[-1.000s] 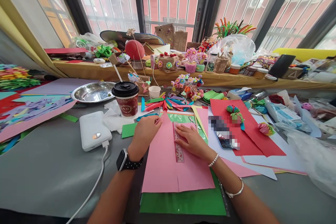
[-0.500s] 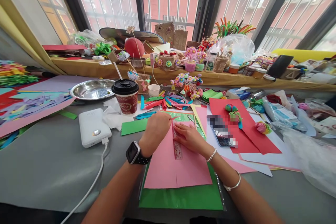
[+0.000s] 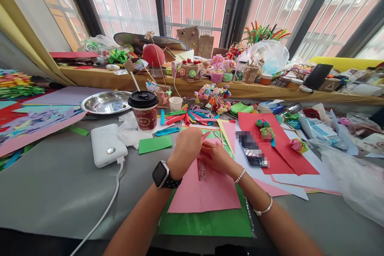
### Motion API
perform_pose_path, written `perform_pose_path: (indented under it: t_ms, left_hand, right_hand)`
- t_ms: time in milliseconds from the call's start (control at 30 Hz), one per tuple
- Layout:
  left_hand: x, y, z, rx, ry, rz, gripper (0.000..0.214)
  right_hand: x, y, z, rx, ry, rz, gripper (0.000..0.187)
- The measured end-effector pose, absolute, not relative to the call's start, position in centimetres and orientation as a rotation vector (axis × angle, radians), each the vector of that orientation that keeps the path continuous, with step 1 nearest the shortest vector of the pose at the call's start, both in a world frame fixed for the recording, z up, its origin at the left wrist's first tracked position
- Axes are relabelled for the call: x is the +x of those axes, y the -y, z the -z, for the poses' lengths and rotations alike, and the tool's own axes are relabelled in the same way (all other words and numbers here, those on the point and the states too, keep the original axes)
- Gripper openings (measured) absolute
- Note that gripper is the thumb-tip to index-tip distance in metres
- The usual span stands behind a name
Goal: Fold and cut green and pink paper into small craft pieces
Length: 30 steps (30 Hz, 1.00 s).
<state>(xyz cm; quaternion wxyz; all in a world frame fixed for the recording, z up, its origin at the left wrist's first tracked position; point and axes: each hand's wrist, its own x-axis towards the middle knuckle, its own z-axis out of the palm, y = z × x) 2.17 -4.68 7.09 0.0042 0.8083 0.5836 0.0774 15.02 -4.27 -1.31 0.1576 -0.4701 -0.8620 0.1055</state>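
A sheet of pink paper [image 3: 207,198] lies on a green sheet [image 3: 207,226], its far part bent up between my hands. My left hand [image 3: 187,146], with a watch on the wrist, is closed on the paper's far edge, which lifts toward the right. My right hand [image 3: 216,155] lies flat with fingers stretched over a clear patterned ruler [image 3: 202,171] and presses it on the paper. The far half of the ruler is hidden under my hands. A short slit or crease runs in from the paper's near edge.
To the left are a coffee cup [image 3: 144,116], a power bank [image 3: 107,145] with a cable, and green paper [image 3: 155,144]. A phone [image 3: 252,150] and red paper [image 3: 289,152] lie at the right. Scissors [image 3: 221,138], coloured strips and craft pieces fill the far side.
My left hand has moved right, toward my right hand, pulling the paper's far left edge up and over across the ruler. My right hand has stayed nearly in place.
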Motion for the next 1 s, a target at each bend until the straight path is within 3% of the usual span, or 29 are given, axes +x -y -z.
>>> perform_pose_path:
  t_ms: [267, 567, 1000]
  left_hand:
    - [-2.2, 7.1, -4.9, 2.25, -2.009, -0.05, 0.025]
    - [-2.9, 4.7, -4.8, 2.164, -2.071, -0.251, 0.024]
    - [-2.4, 5.0, -4.8, 2.318, -1.924, -0.332, 0.029]
  right_hand:
    - [15.3, 4.1, 1.8, -1.355, 2.471, -0.447, 0.043]
    - [14.3, 3.0, 1.9, -1.468, 2.431, -0.312, 0.042]
    - [14.0, 6.5, 2.1, -1.493, 2.454, -0.402, 0.049]
